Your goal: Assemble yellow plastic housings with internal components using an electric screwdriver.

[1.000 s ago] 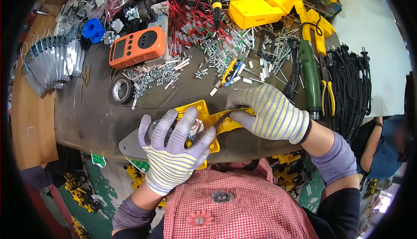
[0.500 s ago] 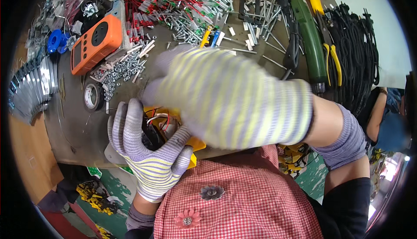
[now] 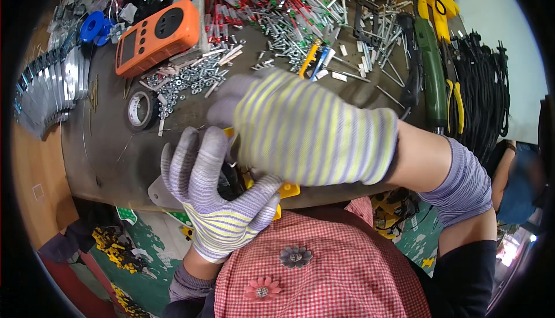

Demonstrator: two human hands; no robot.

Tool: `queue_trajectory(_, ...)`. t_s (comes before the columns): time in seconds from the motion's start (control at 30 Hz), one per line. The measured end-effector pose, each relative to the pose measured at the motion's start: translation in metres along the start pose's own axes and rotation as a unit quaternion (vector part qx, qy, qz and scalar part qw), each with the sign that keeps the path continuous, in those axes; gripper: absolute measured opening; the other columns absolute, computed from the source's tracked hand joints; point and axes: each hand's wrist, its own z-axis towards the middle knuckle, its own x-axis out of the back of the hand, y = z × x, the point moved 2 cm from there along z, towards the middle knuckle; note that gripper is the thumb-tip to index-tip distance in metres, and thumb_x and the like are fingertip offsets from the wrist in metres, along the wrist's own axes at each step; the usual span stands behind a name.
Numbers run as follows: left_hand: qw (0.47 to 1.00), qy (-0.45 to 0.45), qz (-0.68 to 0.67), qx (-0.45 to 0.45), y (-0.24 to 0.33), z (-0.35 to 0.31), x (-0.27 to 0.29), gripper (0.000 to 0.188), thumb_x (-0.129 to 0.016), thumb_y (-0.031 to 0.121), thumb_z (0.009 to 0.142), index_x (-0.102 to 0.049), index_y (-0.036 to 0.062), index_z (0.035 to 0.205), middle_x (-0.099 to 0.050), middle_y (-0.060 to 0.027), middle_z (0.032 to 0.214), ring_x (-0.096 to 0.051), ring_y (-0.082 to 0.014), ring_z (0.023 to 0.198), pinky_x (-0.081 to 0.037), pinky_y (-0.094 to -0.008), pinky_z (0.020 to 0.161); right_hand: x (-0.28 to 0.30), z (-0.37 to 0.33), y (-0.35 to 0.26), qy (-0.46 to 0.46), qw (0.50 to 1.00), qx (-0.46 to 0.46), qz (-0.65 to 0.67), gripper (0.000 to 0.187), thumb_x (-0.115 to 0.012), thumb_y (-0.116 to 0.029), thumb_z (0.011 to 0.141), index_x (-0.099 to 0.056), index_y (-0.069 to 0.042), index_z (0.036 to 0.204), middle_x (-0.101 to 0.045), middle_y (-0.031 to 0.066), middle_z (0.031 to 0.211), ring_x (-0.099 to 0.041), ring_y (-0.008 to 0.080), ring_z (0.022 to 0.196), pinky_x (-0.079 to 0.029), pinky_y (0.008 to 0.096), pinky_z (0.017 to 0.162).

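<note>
The left hand, gloved, fingers spread, pressed on a yellow part at the near edge of the surface; the right hand hovered over it, loosely curled, and whether it held anything could not be told. Mostly hidden and overhanging the edge, the part could slip off; a careless sweep might scatter the nearby screws

The light is bright and even with soft shadows, the raised right hand is motion-blurred, and straight edges bend toward the dark rim.
</note>
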Motion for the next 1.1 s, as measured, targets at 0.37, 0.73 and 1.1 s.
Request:
queue_trajectory(0.37,0.999,0.01,-0.025,0.029,-0.001,0.006,-0.001,0.028,-0.081,0.04,0.066,-0.077,0.0388,0.093,-0.051,-0.0077,0.143,-0.044,-0.0407,0.13,-0.028,-0.0611,0.109,-0.003,0.0,-0.012,-0.007,0.998,0.003,-0.059,0.024,-0.065,-0.025,0.07,-0.072,-0.005,0.082,-0.065,0.0086,0.086,-0.062,0.0266,0.091,-0.051,0.0397,0.078)
queue_trajectory(0.73,0.995,-0.009,-0.055,0.081,0.002,0.01,0.002,0.021,-0.077,0.039,0.07,-0.075,0.0326,0.09,-0.049,-0.0081,0.147,-0.046,-0.0367,0.13,-0.032,-0.0575,0.106,0.008,-0.004,-0.03,-0.007,0.999,-0.042,-0.021,0.014,-0.064,-0.023,0.079,-0.071,-0.012,0.085,-0.064,0.0129,0.108,-0.06,0.0313,0.108,-0.05,0.0434,0.089)
queue_trajectory(1.1,0.997,-0.052,-0.049,-0.011,0.005,0.014,0.001,0.038,-0.074,0.036,0.067,-0.079,0.0302,0.104,-0.049,-0.0181,0.143,-0.054,-0.0349,0.118,-0.032,-0.0579,0.107,0.032,-0.043,-0.023,0.089,0.977,-0.182,0.067,0.023,-0.061,-0.011,0.078,-0.068,-0.007,0.1,-0.063,0.0119,0.091,-0.061,0.0341,0.091,-0.049,0.0466,0.081)
